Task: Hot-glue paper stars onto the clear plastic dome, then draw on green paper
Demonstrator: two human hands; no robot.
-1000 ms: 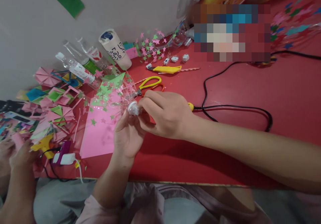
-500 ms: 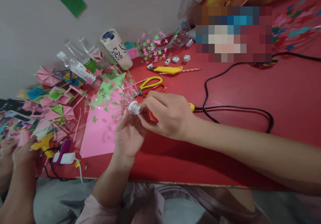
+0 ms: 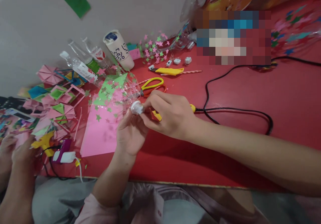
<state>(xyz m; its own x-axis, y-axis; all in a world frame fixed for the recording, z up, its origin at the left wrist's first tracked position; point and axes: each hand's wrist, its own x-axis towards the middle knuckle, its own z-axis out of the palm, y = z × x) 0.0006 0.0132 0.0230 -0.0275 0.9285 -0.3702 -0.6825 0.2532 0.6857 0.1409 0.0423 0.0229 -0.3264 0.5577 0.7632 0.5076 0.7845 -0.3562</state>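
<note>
My left hand point(image 3: 131, 133) is closed around a clear plastic bottle neck point(image 3: 136, 107) with a white ring. Thin clear strands with pink and green stars point(image 3: 110, 96) fan out behind it, above pink paper point(image 3: 99, 135) and green paper point(image 3: 106, 85). My right hand point(image 3: 170, 115) pinches the neck's near end between thumb and fingertips; anything small between them is hidden. Yellow parts of a corded tool point(image 3: 192, 108) show beside and under my right hand, which mostly covers it. Scissors point(image 3: 153, 83) with yellow and red handles lie just beyond my fingers.
A yellow utility knife point(image 3: 169, 71) and several small white pieces point(image 3: 177, 61) lie farther back. Bottles point(image 3: 79, 68) and a patterned cup point(image 3: 119, 50) stand by the wall. Paper shapes point(image 3: 59, 93), a yellow glue gun point(image 3: 45, 143) and another person's hands point(image 3: 22, 147) are left. A black cord point(image 3: 238, 107) runs right.
The bottle neck is tilted slightly differently, showing more of its clear side. More of the yellow part shows under my right fingers. The whole view has shifted a little.
</note>
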